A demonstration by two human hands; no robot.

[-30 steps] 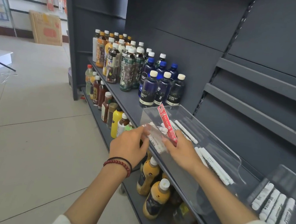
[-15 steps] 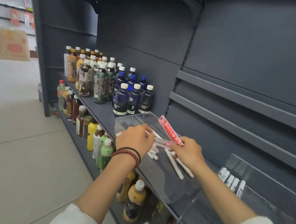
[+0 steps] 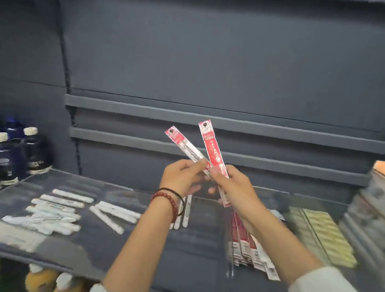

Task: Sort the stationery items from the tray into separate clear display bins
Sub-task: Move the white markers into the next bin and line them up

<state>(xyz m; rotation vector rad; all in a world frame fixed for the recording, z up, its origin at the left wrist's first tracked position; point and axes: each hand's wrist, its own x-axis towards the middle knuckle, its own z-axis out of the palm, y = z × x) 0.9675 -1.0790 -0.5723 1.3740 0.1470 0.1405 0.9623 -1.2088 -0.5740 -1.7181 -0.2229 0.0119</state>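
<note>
The shelf (image 3: 95, 249) is viewed through one head-worn camera, aimed forward and slightly down. The left hand (image 3: 178, 179) and right hand (image 3: 235, 188) are caught close, mid-frame.

- Raised packets: two, the left packet (image 3: 186, 147) in the left hand (image 3: 178, 177) and the right packet (image 3: 213, 150) in the right hand (image 3: 237, 188).
- Lying packets (image 3: 245, 244), by the shelf's front edge: about four, blurred.
- White pens (image 3: 62, 201), toward the shelf's left edge: roughly a dozen, too blurred to count exactly.
- Upright pens (image 3: 187, 212), mid-shelf: three.
- Dark bottles (image 3: 35, 153), back left corner: about five.
- Bracelets (image 3: 173, 205): two.
</note>
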